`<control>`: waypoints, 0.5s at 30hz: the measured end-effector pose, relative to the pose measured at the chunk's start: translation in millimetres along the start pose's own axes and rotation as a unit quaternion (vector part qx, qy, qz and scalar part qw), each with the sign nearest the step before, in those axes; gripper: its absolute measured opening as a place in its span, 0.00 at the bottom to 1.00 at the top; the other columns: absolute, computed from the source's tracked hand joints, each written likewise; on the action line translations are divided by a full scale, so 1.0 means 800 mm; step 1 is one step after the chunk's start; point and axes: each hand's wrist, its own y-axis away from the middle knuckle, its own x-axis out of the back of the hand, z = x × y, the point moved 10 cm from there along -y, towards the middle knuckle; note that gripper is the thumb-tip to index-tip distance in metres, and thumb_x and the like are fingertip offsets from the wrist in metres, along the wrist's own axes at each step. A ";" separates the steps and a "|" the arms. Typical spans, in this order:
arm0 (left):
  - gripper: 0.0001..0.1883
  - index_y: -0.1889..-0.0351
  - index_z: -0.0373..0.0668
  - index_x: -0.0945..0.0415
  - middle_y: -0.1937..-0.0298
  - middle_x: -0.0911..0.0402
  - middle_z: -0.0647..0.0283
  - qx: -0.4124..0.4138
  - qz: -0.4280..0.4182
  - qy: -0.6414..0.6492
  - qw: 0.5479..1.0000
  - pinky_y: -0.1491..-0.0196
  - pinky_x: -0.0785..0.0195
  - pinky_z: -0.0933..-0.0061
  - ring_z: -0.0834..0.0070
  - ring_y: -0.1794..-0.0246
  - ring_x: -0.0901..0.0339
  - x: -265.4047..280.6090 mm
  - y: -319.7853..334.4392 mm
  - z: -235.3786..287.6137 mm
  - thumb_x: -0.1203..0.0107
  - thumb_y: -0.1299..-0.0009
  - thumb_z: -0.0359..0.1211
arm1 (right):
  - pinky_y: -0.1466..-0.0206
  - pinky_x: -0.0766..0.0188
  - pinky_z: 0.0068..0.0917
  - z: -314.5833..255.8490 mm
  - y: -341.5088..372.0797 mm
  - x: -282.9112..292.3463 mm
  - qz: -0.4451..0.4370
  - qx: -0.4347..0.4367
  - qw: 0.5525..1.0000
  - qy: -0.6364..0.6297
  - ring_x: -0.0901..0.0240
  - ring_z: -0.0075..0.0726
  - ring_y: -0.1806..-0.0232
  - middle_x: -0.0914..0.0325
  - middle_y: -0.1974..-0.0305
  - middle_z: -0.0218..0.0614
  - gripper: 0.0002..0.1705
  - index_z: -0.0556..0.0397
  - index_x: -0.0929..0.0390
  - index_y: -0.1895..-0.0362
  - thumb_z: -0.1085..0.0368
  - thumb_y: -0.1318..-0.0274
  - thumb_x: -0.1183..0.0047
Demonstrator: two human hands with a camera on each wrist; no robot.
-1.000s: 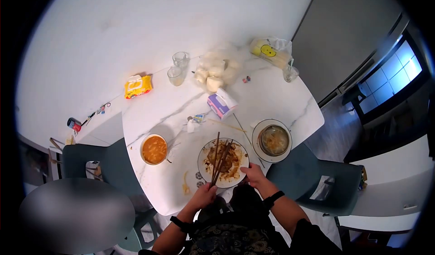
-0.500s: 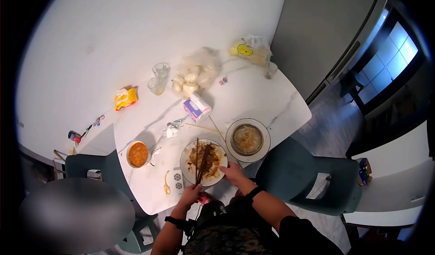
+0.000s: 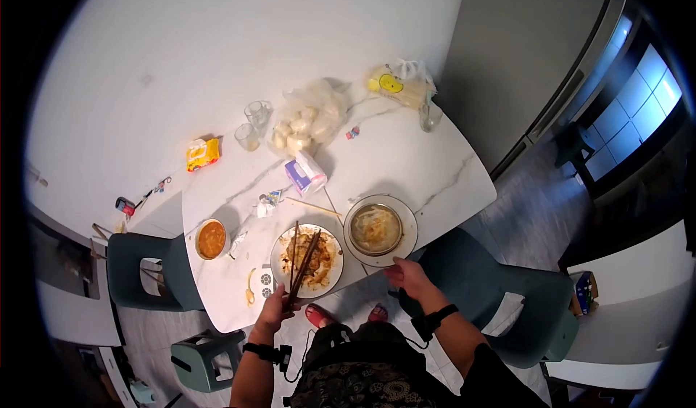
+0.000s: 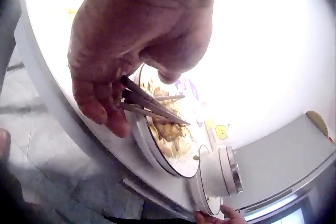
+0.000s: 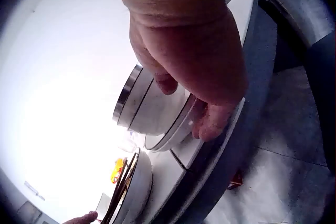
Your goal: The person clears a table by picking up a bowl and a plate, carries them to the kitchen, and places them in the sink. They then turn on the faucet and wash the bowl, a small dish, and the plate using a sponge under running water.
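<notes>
Left hand (image 3: 272, 312) holds chopsticks (image 3: 305, 269) at the near rim of the food plate (image 3: 336, 272); right hand (image 3: 410, 277) straddles the rim of the underplate (image 3: 410, 232) beneath the bowl (image 5: 152, 108), its grip uncertain. The step in hand appears to be securing this underplate, the next move calling for level support. Both plates adjoin the near edge of the tabletop (image 3: 413, 161), with open room beyond the bowl.

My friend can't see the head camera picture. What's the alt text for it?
Someone's left hand is at the edge of a food-smeared plate with dark chopsticks on it, and their right hand is at the rim of another plate, which holds a bowl. On the white table are also a bowl of orange food, a yellow packet, glasses and bags.
</notes>
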 end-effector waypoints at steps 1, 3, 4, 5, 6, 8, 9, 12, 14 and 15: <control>0.30 0.56 0.39 0.26 0.64 0.19 0.59 0.000 0.005 0.010 1.000 0.63 0.32 0.69 0.71 0.67 0.23 0.002 0.000 0.002 0.65 0.28 0.58 | 0.61 0.32 0.31 -0.005 -0.002 0.004 0.018 0.008 1.000 0.015 0.25 0.32 0.58 0.23 0.61 0.33 0.14 0.51 0.29 0.54 0.58 0.40 0.50; 0.31 0.55 0.36 0.28 0.66 0.19 0.56 -0.007 0.013 0.006 1.000 0.66 0.30 0.68 0.68 0.69 0.23 -0.002 0.004 0.015 0.66 0.27 0.56 | 0.61 0.32 0.33 -0.012 -0.006 0.004 0.055 0.025 0.997 0.044 0.24 0.33 0.60 0.23 0.60 0.33 0.13 0.51 0.29 0.55 0.58 0.40 0.51; 0.29 0.55 0.36 0.28 0.66 0.20 0.56 -0.012 0.011 0.002 1.000 0.67 0.30 0.69 0.68 0.70 0.23 -0.005 0.003 0.019 0.66 0.26 0.55 | 0.61 0.32 0.33 -0.012 -0.009 0.004 0.062 0.032 0.997 0.045 0.24 0.33 0.61 0.23 0.60 0.34 0.13 0.51 0.29 0.55 0.59 0.40 0.51; 0.28 0.54 0.37 0.29 0.67 0.20 0.56 -0.016 0.009 -0.001 1.000 0.69 0.29 0.70 0.68 0.71 0.23 -0.006 0.003 0.022 0.65 0.26 0.54 | 0.62 0.32 0.33 -0.010 -0.013 0.005 0.070 0.039 0.996 0.046 0.24 0.33 0.62 0.22 0.60 0.34 0.13 0.51 0.29 0.55 0.59 0.40 0.51; 0.27 0.54 0.37 0.29 0.67 0.20 0.55 -0.020 0.009 -0.004 1.000 0.70 0.29 0.71 0.68 0.72 0.23 -0.006 0.004 0.023 0.65 0.26 0.53 | 0.62 0.32 0.32 -0.010 -0.015 0.006 0.077 0.044 0.995 0.048 0.23 0.34 0.63 0.22 0.60 0.34 0.13 0.51 0.29 0.55 0.59 0.41 0.52; 0.23 0.55 0.37 0.30 0.68 0.20 0.55 -0.039 0.025 0.007 0.999 0.72 0.30 0.73 0.68 0.73 0.23 0.001 -0.009 0.017 0.64 0.26 0.48 | 0.63 0.31 0.32 -0.009 -0.021 0.008 0.072 0.043 0.995 0.045 0.23 0.34 0.64 0.22 0.60 0.35 0.12 0.51 0.30 0.55 0.60 0.41 0.53; 0.20 0.55 0.38 0.30 0.68 0.20 0.55 -0.048 0.033 0.014 0.998 0.73 0.30 0.73 0.69 0.74 0.23 0.003 -0.012 0.014 0.63 0.26 0.46 | 0.64 0.30 0.32 -0.008 -0.023 0.009 0.070 0.042 0.996 0.044 0.23 0.34 0.65 0.22 0.60 0.35 0.12 0.52 0.30 0.55 0.61 0.41 0.53; 0.15 0.57 0.39 0.30 0.68 0.20 0.55 -0.048 0.052 0.030 0.997 0.74 0.30 0.73 0.70 0.74 0.23 -0.005 -0.006 0.015 0.62 0.27 0.40 | 0.66 0.29 0.32 -0.010 -0.017 0.009 0.053 0.042 0.997 0.027 0.23 0.35 0.65 0.22 0.61 0.37 0.13 0.53 0.30 0.55 0.61 0.41 0.53; 0.13 0.57 0.39 0.30 0.66 0.21 0.55 -0.040 0.004 0.016 0.999 0.73 0.29 0.73 0.69 0.73 0.22 -0.003 -0.026 0.002 0.61 0.28 0.37 | 0.67 0.28 0.32 -0.013 -0.014 0.015 0.052 0.050 0.997 0.030 0.23 0.36 0.66 0.23 0.61 0.38 0.13 0.54 0.30 0.54 0.61 0.41 0.53; 0.12 0.57 0.39 0.30 0.66 0.21 0.55 -0.034 -0.017 0.012 0.999 0.73 0.29 0.72 0.68 0.72 0.21 0.001 -0.037 -0.011 0.60 0.28 0.35 | 0.67 0.27 0.32 -0.011 -0.013 0.018 0.049 0.051 0.997 0.035 0.23 0.36 0.66 0.23 0.61 0.38 0.14 0.54 0.30 0.54 0.62 0.41 0.54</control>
